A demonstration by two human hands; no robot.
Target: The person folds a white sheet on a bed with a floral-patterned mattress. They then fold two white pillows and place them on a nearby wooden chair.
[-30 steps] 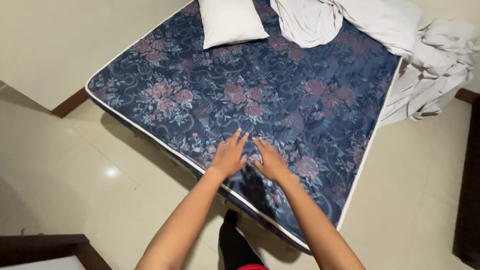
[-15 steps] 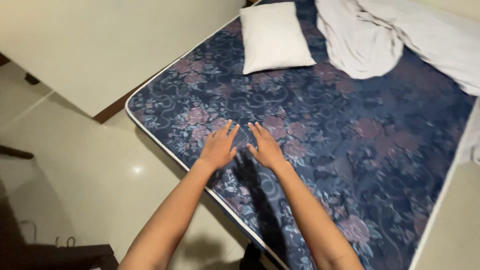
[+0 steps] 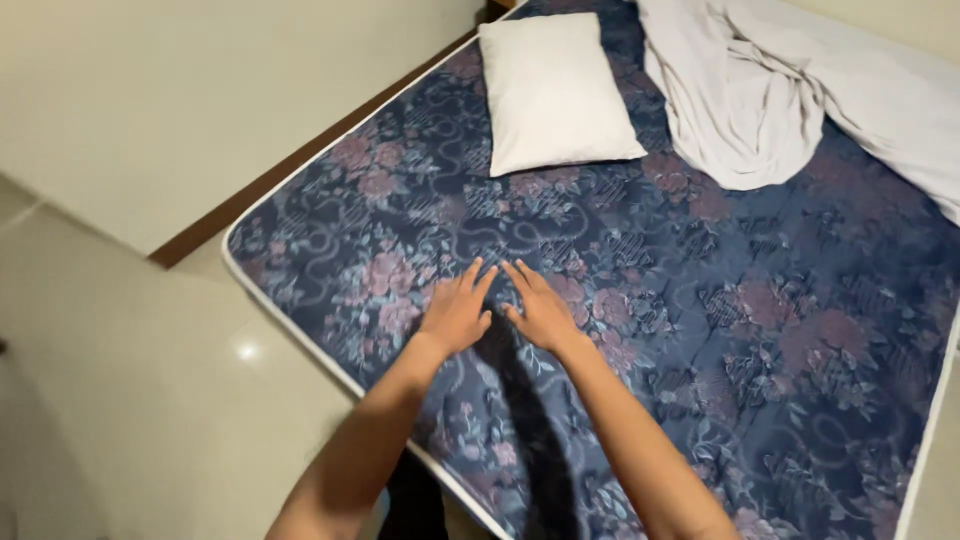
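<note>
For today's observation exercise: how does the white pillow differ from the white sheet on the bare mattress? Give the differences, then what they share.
The pillow is a neat, plump rectangle; the sheet is a crumpled, folded heap. The pillow lies wholly on the mattress; the sheet runs out of view at the top and right. The pillow is the smaller, the sheet spreads wider. Both are plain white, lie at the mattress's far end, and neither is touched by the left hand or right hand.
</note>
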